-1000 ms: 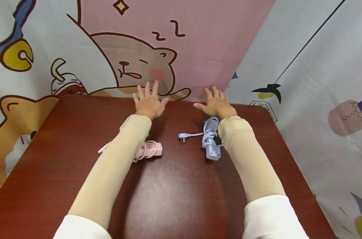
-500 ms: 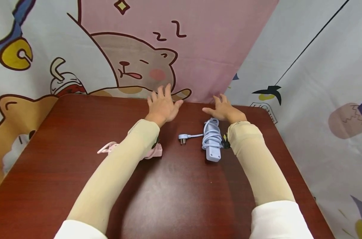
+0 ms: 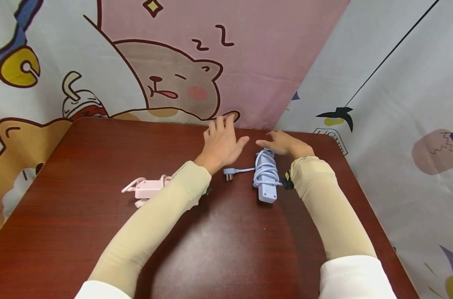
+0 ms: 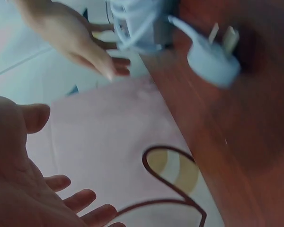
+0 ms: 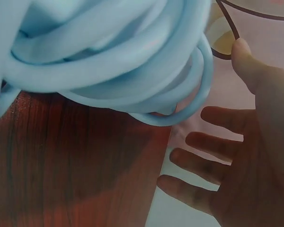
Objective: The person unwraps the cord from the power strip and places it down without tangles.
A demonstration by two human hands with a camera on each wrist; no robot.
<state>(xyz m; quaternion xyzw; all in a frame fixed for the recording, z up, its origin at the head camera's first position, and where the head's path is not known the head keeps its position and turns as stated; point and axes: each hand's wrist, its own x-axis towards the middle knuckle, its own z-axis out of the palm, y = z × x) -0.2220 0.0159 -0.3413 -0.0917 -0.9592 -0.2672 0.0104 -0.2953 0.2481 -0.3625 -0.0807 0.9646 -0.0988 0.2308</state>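
A pale blue power strip (image 3: 267, 192) lies on the table with its cord (image 5: 109, 71) wound around it. Its plug (image 3: 229, 171) sticks out to the left, prongs toward me. My right hand (image 3: 284, 143) hovers just beyond the strip's far end, fingers spread and holding nothing. Up and left of the plug, my left hand (image 3: 220, 145) is in the air with its fingers apart; in the left wrist view the plug (image 4: 213, 64) is close by. A pink power strip (image 3: 148, 189) with a wound cord lies at the left, partly hidden under my left forearm.
The dark red-brown table (image 3: 211, 249) reaches back to a cartoon-printed curtain (image 3: 267, 62). More of this curtain hangs along the right side. A small dark wrist device (image 3: 287, 181) shows beside my right sleeve.
My left hand has moved right and toward me, nearer the blue plug. My right hand has drawn slightly right and nearer. Both power strips have stayed in place.
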